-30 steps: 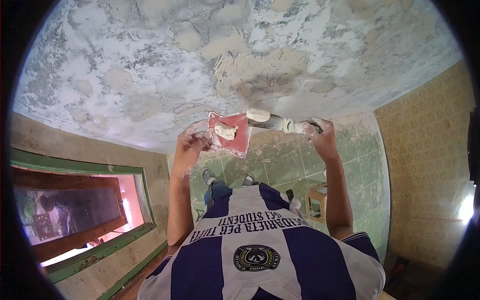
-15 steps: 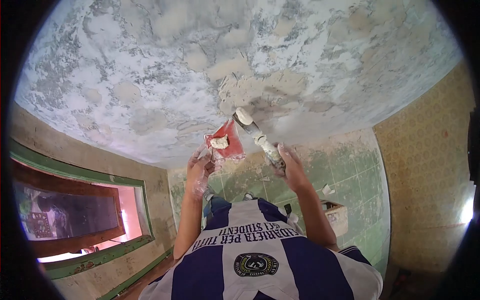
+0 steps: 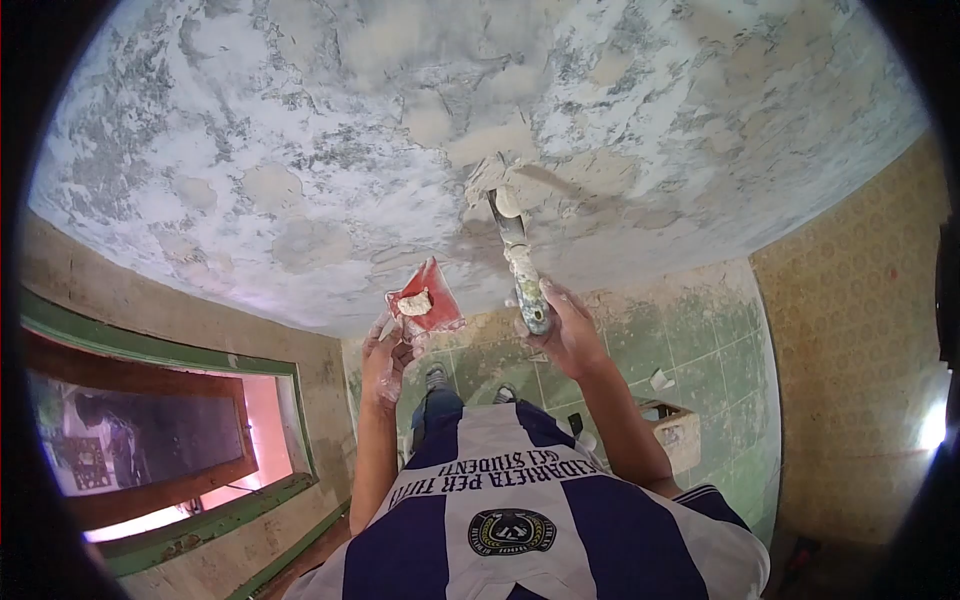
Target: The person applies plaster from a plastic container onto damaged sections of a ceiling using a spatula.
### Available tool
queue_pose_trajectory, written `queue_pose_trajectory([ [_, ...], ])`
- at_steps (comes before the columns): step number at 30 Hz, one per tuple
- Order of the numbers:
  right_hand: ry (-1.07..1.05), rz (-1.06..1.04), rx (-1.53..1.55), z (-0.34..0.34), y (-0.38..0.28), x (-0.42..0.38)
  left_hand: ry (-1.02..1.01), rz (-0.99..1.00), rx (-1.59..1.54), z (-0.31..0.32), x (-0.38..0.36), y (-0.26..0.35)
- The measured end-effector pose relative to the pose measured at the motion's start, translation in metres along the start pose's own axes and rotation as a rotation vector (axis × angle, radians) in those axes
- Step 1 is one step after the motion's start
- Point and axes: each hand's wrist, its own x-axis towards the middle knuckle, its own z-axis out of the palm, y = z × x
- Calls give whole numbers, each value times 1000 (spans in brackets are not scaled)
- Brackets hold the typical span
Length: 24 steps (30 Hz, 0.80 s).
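My right hand (image 3: pixel 566 332) is wrapped round the mottled handle of a putty knife (image 3: pixel 519 262). Pale putty (image 3: pixel 508 203) sits on its blade, and the blade's tip is at a smeared patch on the wall (image 3: pixel 330 170). In my left hand (image 3: pixel 388 352) is a flat red square sheet (image 3: pixel 437 305), gripped at its lower corner. A lump of cream putty (image 3: pixel 414 302) lies on that sheet. White residue coats the fingers and wrist of my left hand. The wall is blotched white, grey and beige.
To the left is a window (image 3: pixel 150 430) with a green frame and a brown wooden sash. Green floor tiles (image 3: pixel 690 330) are below, with a pale box (image 3: pixel 672 432) and a white scrap (image 3: pixel 661 380). A patterned beige surface (image 3: pixel 850 340) rises at the right.
My right hand has turned the putty knife more upright, and its blade has moved up onto the wall. My left hand and the red sheet have shifted slightly left and down.
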Motion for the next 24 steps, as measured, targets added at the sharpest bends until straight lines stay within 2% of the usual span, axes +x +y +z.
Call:
queue_pose_trajectory([
  [4, 101, -12, -47, 26, 10, 9, -38, -59, 9, -13, 21, 10],
  [6, 14, -30, -93, 27, 19, 14, -58, -109, 84, -23, 34, 16],
  [10, 51, -27, -127, 37, 31, 28, -101, -161, 171, -31, 53, 33],
  [15, 197, -25, -72, 40, 46, 49, -282, -184, 185, -37, 69, 47],
  [19, 343, -19, -121, 42, 49, 59, -275, -236, 205, -43, 89, 49],
  [22, 410, 7, -248, 39, 47, 68, -279, -262, 229, -46, 103, 55],
  [24, 470, 66, -482, 36, 37, 72, -295, -280, 246, -49, 114, 56],
])
